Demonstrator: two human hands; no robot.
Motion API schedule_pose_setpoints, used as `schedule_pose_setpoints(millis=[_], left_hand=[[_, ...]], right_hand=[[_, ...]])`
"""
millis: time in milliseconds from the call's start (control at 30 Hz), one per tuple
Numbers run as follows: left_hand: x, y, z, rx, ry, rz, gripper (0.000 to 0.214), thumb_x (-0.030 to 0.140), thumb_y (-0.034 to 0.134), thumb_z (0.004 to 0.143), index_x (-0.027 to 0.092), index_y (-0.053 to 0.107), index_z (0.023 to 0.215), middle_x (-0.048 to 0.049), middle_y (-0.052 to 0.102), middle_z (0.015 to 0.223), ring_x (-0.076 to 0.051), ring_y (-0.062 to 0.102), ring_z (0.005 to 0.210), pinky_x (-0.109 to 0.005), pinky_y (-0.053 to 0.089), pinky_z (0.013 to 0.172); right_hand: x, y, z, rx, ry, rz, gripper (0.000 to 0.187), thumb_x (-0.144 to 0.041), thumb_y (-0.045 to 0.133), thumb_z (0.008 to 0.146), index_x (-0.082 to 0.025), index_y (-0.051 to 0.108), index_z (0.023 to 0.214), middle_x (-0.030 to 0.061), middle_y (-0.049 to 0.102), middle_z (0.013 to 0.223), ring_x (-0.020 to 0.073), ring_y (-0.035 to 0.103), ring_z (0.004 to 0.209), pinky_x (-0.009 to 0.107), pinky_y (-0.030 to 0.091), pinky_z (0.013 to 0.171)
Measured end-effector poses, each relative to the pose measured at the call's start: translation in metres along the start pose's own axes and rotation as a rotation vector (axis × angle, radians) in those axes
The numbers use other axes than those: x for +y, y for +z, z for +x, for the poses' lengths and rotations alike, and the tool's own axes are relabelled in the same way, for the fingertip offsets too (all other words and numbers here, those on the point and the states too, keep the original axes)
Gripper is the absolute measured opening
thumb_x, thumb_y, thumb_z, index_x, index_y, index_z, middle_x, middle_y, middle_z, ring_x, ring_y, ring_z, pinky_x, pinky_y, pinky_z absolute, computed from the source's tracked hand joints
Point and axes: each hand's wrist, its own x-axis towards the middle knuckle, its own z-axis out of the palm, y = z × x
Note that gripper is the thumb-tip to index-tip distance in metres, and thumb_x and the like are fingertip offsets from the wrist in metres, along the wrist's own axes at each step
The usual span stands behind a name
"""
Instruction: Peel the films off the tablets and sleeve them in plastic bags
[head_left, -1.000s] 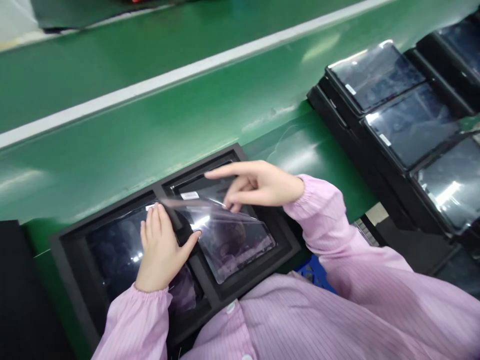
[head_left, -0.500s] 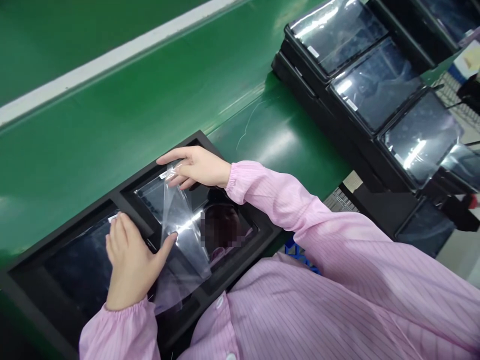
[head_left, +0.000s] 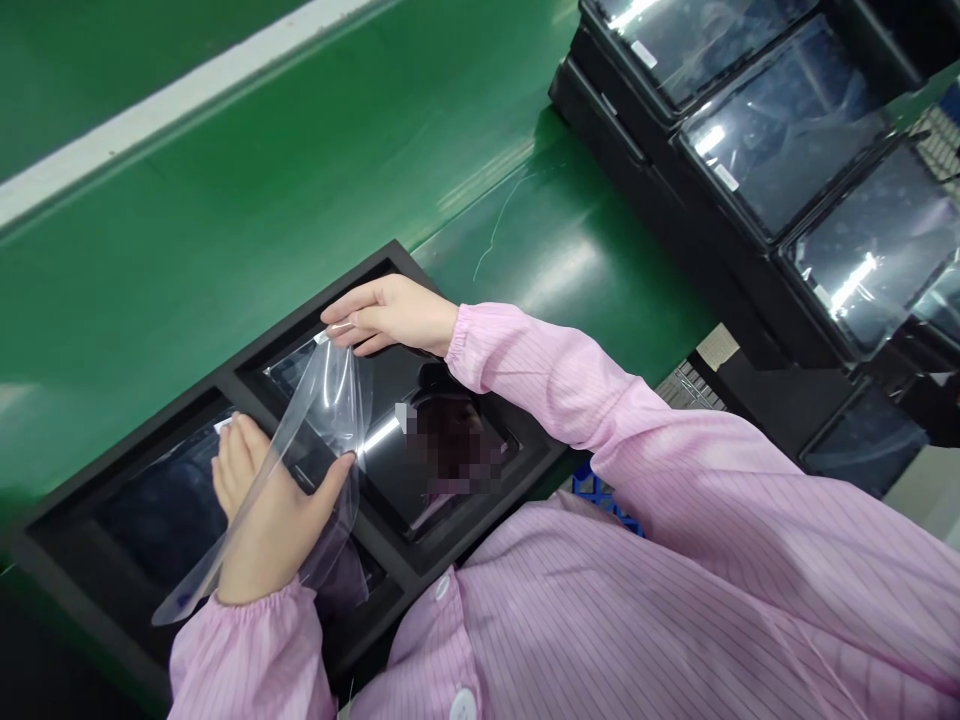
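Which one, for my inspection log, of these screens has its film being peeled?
The screen in the black tray's compartment below the right hand, which pinches clear film above it. The neighbouring screen, beside the left hand, shows no pinched film.

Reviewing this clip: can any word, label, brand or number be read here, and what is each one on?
No text is legible.
White label on the upper display panel, upper right: too small to read.
White label on the next display panel: too small to read.
White label on the display panel by the left hand: too small to read.
Clear film in the right hand: no readable print.
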Motion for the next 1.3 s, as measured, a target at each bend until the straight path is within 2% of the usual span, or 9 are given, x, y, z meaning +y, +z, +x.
schedule_pose_setpoints(millis=[167,400,567,767,1100,1300], left_hand=[[0.004,-0.002,0.001,-0.015,-0.029,0.033,0.123,0.075,0.046,0.073,-0.015,0.017,0.152,-0.0393,0.023,0.158,-0.05,0.018,0.151,-0.064,0.017,0.122],[-0.005,0.002,0.001,-0.032,-0.022,0.038,0.115,0.066,0.055,0.077,-0.009,0.016,0.155,-0.0352,0.02,0.161,-0.045,0.015,0.153,-0.061,0.015,0.123],[-0.011,0.005,0.001,-0.016,0.033,0.06,0.112,0.059,0.062,0.08,-0.006,0.011,0.156,-0.0328,0.018,0.163,-0.042,0.011,0.155,-0.058,0.012,0.124],[-0.015,0.008,0.001,-0.015,0.046,0.055,0.11,0.062,0.06,0.083,-0.002,0.011,0.158,-0.031,0.017,0.164,-0.04,0.012,0.155,-0.059,0.012,0.123],[-0.014,0.007,0.002,-0.025,0.043,0.022,0.11,0.059,0.063,0.082,-0.005,0.012,0.156,-0.0324,0.016,0.164,-0.04,0.013,0.155,-0.06,0.01,0.124],[-0.016,0.009,0.001,-0.004,0.064,0.014,0.107,0.055,0.064,0.083,0.001,0.011,0.158,-0.0299,0.018,0.164,-0.04,0.012,0.155,-0.061,0.011,0.123]], right_hand=[[0.001,0.0,0.001,-0.004,-0.005,-0.005,0.034,0.005,0.04,0.093,-0.012,0.069,0.09,0.0092,0.078,0.093,0.014,0.075,0.086,0.024,0.062,0.076],[-0.003,0.002,0.0,0.041,0.0,-0.021,0.029,0.004,0.043,0.093,-0.009,0.07,0.095,0.0133,0.078,0.1,0.0155,0.075,0.086,0.027,0.063,0.079],[-0.004,0.002,0.0,0.063,-0.005,-0.017,0.028,0.005,0.045,0.091,-0.008,0.07,0.096,0.0123,0.077,0.096,0.0172,0.076,0.086,0.029,0.063,0.079],[-0.005,0.002,-0.001,0.088,-0.033,-0.008,0.026,0.005,0.046,0.091,-0.008,0.069,0.093,0.0116,0.075,0.09,0.0188,0.076,0.083,0.034,0.064,0.079],[-0.006,-0.001,-0.002,0.094,-0.037,0.036,0.022,0.006,0.05,0.087,-0.009,0.067,0.09,0.0052,0.072,0.077,0.0126,0.072,0.067,0.024,0.061,0.066],[-0.005,-0.003,0.001,0.112,-0.046,-0.028,0.022,0.003,0.049,0.086,-0.008,0.066,0.095,0.0049,0.07,0.078,0.0106,0.068,0.064,0.02,0.057,0.06]])
